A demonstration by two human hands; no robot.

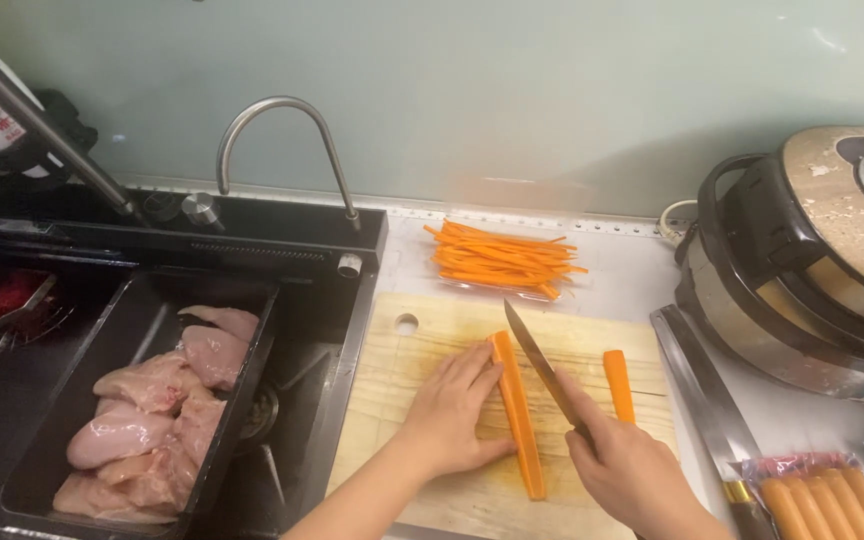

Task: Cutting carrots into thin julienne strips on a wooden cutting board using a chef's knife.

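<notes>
- Right hand (pixel 632 470), lower centre of the frame: I see its fingers clenched round the knife (pixel 542 365) handle.
- Left hand (pixel 452 415) lies flat, fingers released, pressing the carrot (pixel 517 415) on the board (pixel 402 400).
- Risk, I judge: blade rests beside the fingertips; a rolling carrot could bring a cut.
</notes>
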